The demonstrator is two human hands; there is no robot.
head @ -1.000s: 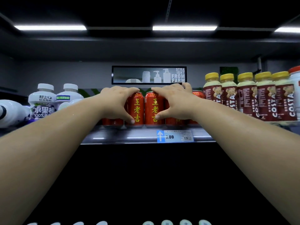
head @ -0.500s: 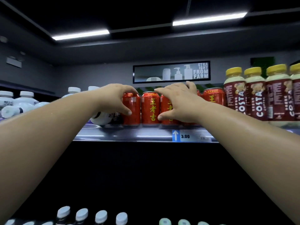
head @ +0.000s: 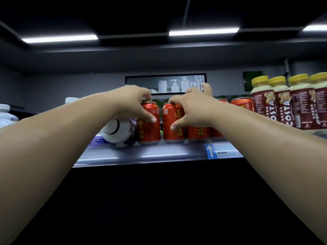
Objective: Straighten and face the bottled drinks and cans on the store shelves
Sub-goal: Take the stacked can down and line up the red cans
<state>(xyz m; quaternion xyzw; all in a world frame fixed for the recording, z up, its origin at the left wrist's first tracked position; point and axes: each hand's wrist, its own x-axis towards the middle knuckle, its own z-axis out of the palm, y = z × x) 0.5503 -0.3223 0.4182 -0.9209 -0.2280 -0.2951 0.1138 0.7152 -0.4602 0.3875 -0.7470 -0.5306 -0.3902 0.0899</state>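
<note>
Top shelf (head: 159,155), red cans at centre. The left hand (head: 131,101) is gripping the leftmost red can (head: 149,126), fingers over the rim at 12 o'clock, thumb pressing the wall at 3 o'clock. The right hand (head: 193,110) is closing on the neighbouring can (head: 172,123), thumb on its face, fingers spreading across the lids behind. A narrow gap is separating the two cans. A white bottle (head: 117,129) is lying tipped at 9 o'clock of the left can, apparently touching it, though blur is obscuring the contact. Costa bottles (head: 283,105) are standing at 3 o'clock. Judged rigid, smooth and slippery, the cans are probably best turned by rim and mid-wall, without squeezing.
</note>
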